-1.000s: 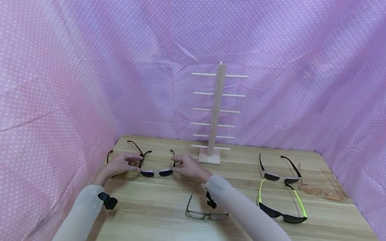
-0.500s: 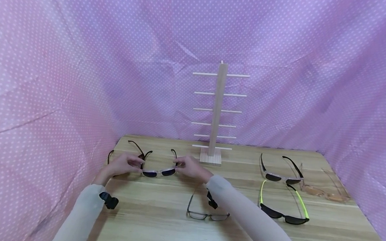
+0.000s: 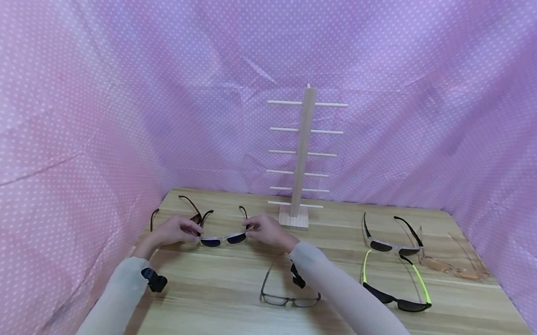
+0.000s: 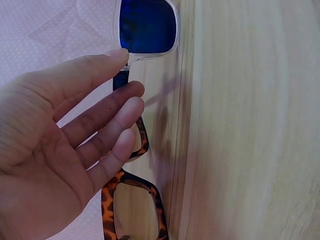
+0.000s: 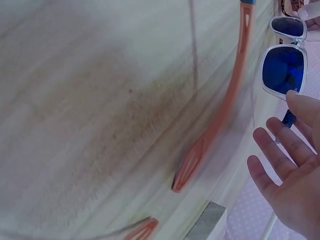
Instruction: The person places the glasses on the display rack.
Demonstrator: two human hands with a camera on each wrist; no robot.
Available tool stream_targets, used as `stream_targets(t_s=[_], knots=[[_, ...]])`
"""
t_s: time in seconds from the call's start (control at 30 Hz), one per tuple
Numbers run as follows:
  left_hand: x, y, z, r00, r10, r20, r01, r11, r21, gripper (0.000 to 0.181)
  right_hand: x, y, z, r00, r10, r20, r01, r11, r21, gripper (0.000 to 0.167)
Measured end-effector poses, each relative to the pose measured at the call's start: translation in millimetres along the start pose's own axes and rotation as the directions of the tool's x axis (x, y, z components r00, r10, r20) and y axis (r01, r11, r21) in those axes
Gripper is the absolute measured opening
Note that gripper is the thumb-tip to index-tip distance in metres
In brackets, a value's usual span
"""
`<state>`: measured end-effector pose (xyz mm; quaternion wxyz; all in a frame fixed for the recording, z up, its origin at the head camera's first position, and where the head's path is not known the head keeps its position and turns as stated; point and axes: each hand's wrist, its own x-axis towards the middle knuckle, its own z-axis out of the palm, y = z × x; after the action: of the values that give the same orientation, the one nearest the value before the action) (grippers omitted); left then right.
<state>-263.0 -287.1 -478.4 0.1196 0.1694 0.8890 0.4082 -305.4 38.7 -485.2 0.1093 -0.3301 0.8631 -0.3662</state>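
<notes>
Clear-framed sunglasses (image 3: 210, 243) with dark blue lenses and black temples are held at the left of the table, temples unfolded and pointing away. At their left hinge my left hand (image 3: 172, 230) pinches the frame; in the left wrist view the thumb touches the corner beside the blue lens (image 4: 148, 27). My right hand (image 3: 268, 232) pinches the opposite hinge, its thumb on the lens corner in the right wrist view. Tortoiseshell glasses (image 4: 106, 212) lie beside and behind my left hand, partly hidden by it. Whether the held sunglasses touch the table I cannot tell.
A wooden display stand (image 3: 302, 154) with several crossbars rises at the back middle. Grey-rimmed glasses (image 3: 290, 299) lie below my right forearm. On the right lie black-templed sunglasses (image 3: 380, 246), yellow-green-templed sunglasses (image 3: 418, 284) and pale clear-framed glasses (image 3: 451, 271). Pink dotted cloth surrounds the table.
Both hands and the sunglasses between them have shifted slightly to the right in the head view. The grip at both hinges looks the same.
</notes>
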Motion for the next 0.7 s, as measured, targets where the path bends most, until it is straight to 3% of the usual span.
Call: stream_targets(t_s=[0.7], knots=[[-1.1, 8.9, 3.3, 1.000, 0.011, 0.027, -0.009, 0.998, -0.066, 0.016, -6.1, -7, -15, 0.998, -0.056, 0.038, 0.059, 0.995, -0.076, 0.024]])
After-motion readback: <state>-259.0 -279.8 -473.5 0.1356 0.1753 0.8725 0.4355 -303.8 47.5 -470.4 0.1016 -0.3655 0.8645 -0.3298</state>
